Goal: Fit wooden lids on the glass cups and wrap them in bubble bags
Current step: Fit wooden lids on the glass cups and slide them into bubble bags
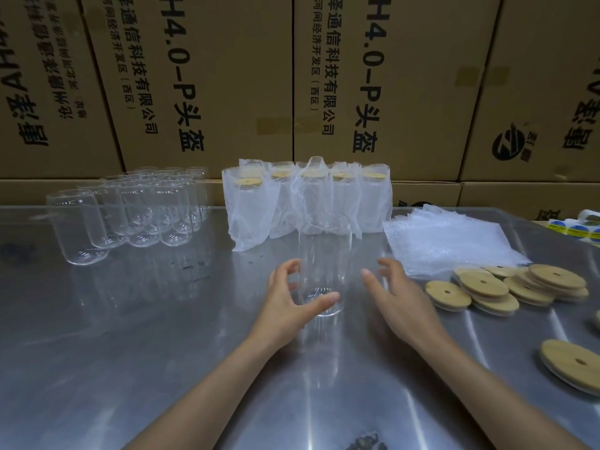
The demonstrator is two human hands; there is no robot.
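Note:
An empty glass cup [324, 254] stands upright on the metal table [162, 336] in front of me, with no lid on it. My left hand [289, 300] curls round its lower part, thumb across the base in front and fingers at its left side. My right hand [399, 293] hovers just right of the cup with fingers loosely spread, touching nothing. Wooden lids [506, 289] with centre holes lie piled to the right. A stack of flat bubble bags [448, 241] lies behind them. Several lidded cups wrapped in bubble bags [305, 203] stand in a row at the back.
Several bare glass cups [130, 209] are grouped at the back left. One more wooden lid [571, 363] lies near the right edge. Sticker rolls [574, 227] sit at the far right. Cardboard boxes [227, 76] wall off the back of the table.

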